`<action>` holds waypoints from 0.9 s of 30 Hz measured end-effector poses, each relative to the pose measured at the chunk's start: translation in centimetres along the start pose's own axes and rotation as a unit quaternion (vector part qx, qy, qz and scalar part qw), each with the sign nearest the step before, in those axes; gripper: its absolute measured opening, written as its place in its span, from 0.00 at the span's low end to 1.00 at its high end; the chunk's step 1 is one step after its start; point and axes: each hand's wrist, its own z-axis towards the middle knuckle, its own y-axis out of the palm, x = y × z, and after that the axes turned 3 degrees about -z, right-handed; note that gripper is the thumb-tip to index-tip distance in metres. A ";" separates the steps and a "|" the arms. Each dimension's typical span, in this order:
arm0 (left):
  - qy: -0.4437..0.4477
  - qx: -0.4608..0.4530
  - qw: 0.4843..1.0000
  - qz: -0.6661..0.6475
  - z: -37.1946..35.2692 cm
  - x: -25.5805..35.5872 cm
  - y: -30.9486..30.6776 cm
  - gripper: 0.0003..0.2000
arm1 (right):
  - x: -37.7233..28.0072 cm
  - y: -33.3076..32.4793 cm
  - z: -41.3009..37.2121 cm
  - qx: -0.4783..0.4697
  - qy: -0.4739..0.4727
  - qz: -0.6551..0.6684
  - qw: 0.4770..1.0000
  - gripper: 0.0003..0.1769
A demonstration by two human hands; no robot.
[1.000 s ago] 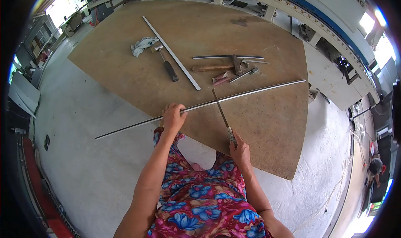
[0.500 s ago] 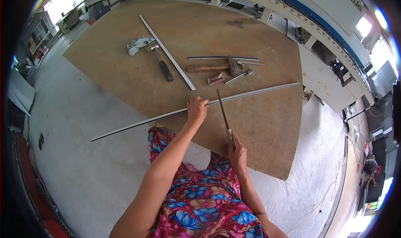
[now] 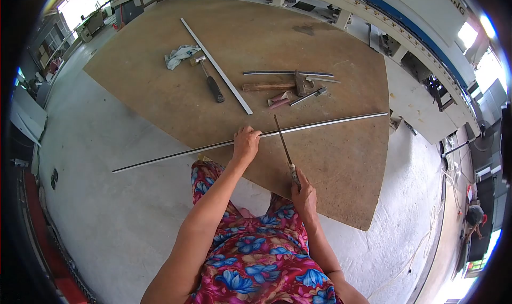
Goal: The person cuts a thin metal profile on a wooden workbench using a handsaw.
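Observation:
My left hand is closed around the middle of a long thin metal strip, which is white along one edge and dark along the other. The strip lies slantwise over the board, and its left end juts out past the board's edge above the floor. In my right hand is the pale handle of a slim file. Its dark, narrow blade points away from me, and its tip overlaps the strip just right of my left hand.
Further up the brown board lie a second white strip, a black-handled hammer, a crumpled cloth and a wooden-handled hammer among short metal pieces. A large machine borders the far side. Another person is at the far right.
The strip has rolled in my left hand, so its dark side shows more, and its slant is a little flatter. My left hand has shifted slightly left; the right hand has barely moved.

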 end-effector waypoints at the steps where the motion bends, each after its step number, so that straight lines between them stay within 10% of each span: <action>1: -0.003 -0.003 1.000 0.011 0.0 0.1 0.0 0.08 | 0.1 0.1 0.0 0.002 0.000 0.002 1.000 0.27; 27: 0.005 0.061 0.997 -0.039 1.7 2.6 4.1 0.05 | -1.2 2.9 6.4 0.033 -0.073 -0.024 0.997 0.28</action>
